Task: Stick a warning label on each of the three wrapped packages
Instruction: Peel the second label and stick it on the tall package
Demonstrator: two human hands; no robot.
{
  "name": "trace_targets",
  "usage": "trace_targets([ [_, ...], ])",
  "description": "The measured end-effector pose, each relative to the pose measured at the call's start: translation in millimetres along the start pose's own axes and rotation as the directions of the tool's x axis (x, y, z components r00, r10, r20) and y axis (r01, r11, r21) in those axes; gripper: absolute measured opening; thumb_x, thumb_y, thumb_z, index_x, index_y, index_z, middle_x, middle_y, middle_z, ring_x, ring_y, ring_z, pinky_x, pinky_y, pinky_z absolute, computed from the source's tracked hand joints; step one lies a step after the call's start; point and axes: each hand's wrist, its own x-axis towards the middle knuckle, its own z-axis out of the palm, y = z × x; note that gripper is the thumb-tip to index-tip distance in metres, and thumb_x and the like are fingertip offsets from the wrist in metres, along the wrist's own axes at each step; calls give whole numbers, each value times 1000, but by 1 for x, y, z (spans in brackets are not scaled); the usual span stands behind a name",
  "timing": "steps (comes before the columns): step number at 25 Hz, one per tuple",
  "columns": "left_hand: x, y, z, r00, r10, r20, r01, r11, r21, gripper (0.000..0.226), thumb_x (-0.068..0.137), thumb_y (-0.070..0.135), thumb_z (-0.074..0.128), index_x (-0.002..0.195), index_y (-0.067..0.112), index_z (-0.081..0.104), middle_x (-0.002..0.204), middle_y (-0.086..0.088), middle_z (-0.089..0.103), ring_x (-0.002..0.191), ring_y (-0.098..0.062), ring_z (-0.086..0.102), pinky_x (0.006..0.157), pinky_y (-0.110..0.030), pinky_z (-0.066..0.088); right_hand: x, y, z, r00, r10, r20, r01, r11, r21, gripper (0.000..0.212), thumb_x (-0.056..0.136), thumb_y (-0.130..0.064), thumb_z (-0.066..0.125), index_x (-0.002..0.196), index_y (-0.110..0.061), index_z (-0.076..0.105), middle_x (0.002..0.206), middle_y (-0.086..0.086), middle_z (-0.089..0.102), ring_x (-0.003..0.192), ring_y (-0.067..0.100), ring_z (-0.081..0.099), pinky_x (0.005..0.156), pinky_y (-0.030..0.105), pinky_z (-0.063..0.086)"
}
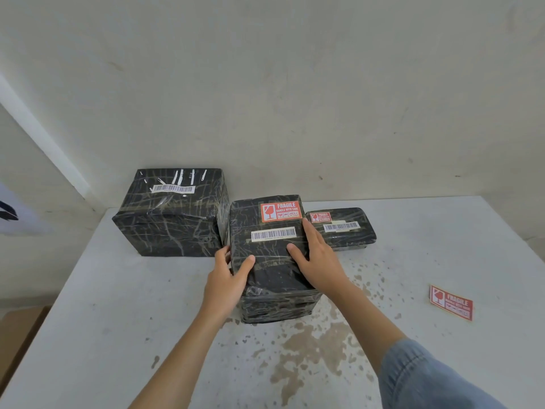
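Note:
Three black wrapped packages stand on a white table [118,320]. The middle package [268,261] carries a red FRAGILE label [281,211] and a barcode strip on top. My left hand [228,278] grips its left side, thumb on top. My right hand [317,261] grips its right side, fingers spread over the top. The small flat package [345,228] at the right also bears a red label [320,217]. The big package [171,214] at the left shows only a barcode strip. A loose red FRAGILE label [451,302] lies on the table to the right.
A plain wall rises right behind the packages. Brown stains [312,343] mark the table near its front middle. The table's left edge drops off toward a cardboard piece [17,338] on the floor.

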Motion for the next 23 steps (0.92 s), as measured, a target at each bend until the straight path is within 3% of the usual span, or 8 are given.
trace_targets([
  [9, 42, 17, 8, 997, 71, -40, -67, 994, 90, 71, 88, 53, 46, 147, 24, 18, 153, -1, 30, 140, -24, 27, 113, -45, 29, 47, -10, 0, 998, 35, -56, -32, 998, 54, 65, 97, -38, 42, 149, -16, 10, 155, 4, 25, 136, 25, 36, 105, 38, 34],
  [15, 95, 33, 13, 998, 58, -10, -57, 996, 64, 69, 90, 53, 42, 147, 29, 13, 149, -2, 36, 135, -26, 35, 108, -49, 34, 101, -13, -3, 997, 33, -72, -31, 999, 23, 63, 98, -36, 41, 148, -11, 13, 153, 9, 26, 132, 28, 40, 103, 37, 37],
  [20, 107, 44, 13, 997, 67, -32, -65, 996, 69, 68, 91, 49, 44, 147, 24, 14, 150, -5, 34, 134, -27, 35, 106, -47, 35, 112, -11, 0, 958, -76, -278, 20, 980, -197, 49, 96, -34, 45, 135, -4, 41, 137, 10, 39, 110, 26, 55, 74, 25, 44],
  [23, 94, 49, 14, 985, 156, -75, -135, 963, 232, 67, 93, 44, 43, 148, 16, 14, 155, -5, 24, 140, -25, 25, 111, -43, 28, 102, -5, 0, 937, -92, -338, 38, 986, -162, 43, 96, -35, 44, 129, -8, 51, 136, 6, 46, 117, 22, 52, 77, 27, 47],
])
